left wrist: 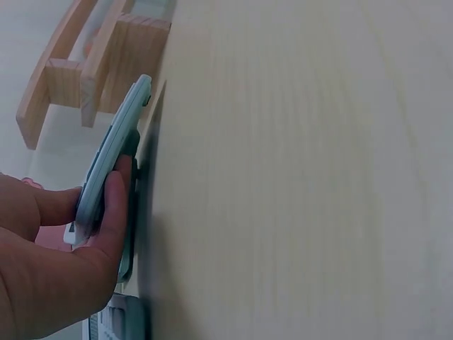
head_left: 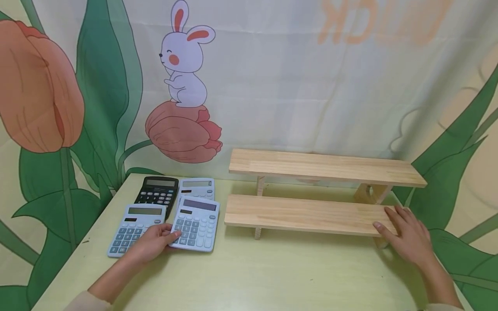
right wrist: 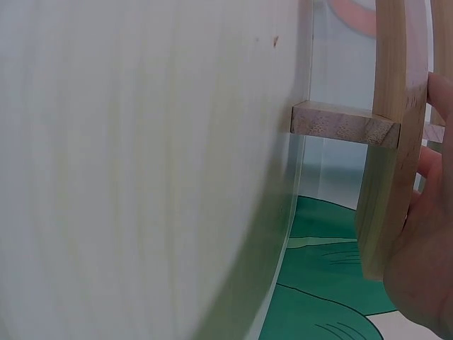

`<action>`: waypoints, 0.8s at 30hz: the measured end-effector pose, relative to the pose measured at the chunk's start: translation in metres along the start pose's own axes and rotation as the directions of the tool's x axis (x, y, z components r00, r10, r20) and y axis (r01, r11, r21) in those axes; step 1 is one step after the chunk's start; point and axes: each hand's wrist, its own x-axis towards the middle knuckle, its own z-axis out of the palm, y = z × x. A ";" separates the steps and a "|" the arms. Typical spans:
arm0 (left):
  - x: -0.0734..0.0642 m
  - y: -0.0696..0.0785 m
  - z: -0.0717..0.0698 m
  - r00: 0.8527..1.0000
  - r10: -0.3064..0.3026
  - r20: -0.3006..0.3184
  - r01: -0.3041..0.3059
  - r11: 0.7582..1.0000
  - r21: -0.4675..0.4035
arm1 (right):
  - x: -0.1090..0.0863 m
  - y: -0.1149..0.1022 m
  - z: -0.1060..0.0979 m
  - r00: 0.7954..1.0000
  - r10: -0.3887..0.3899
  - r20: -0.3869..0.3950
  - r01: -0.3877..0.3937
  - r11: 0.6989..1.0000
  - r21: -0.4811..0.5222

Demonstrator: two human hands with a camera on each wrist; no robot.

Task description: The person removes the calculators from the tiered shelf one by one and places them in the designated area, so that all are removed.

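My left hand (head_left: pixel 152 242) pinches a light blue calculator (head_left: pixel 199 224) by its lower left corner, thumb on the front face and fingers beneath. In the left wrist view this calculator (left wrist: pixel 113 159) is tilted up off the table, above another one. Behind it in the head view lies a second pale calculator (head_left: pixel 197 186), partly covered. A third pale calculator (head_left: pixel 137 220) lies to the left, overlapped by my left hand, and a black calculator (head_left: pixel 158 192) lies behind that. My right hand (head_left: pixel 410 235) rests on the right end of the lower board of a two-tier wooden shelf (head_left: pixel 303 212).
The shelf's upper board (head_left: pixel 327 167) stands behind the lower one, near a printed cloth backdrop (head_left: pixel 272 86) with a rabbit and tulips. A pale yellow table (head_left: pixel 272 276) bears everything, its left edge slanting beside the calculators.
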 end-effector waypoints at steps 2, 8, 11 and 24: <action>0.000 -0.002 0.002 1.000 -0.002 0.005 0.002 1.000 -0.013 | 0.001 0.000 -0.001 1.000 0.000 0.003 0.000 1.000 -0.001; 0.001 -0.012 0.005 1.000 -0.023 0.016 0.024 0.999 -0.046 | 0.000 0.001 0.000 1.000 0.001 0.014 -0.001 1.000 -0.009; 0.001 -0.015 0.005 0.999 -0.051 0.013 0.051 0.996 -0.073 | 0.001 0.002 0.000 1.000 0.000 0.013 0.000 1.000 -0.011; 0.000 -0.014 0.003 0.997 -0.070 -0.015 0.069 0.993 -0.094 | 0.001 0.000 0.000 1.000 -0.002 0.002 0.002 1.000 -0.012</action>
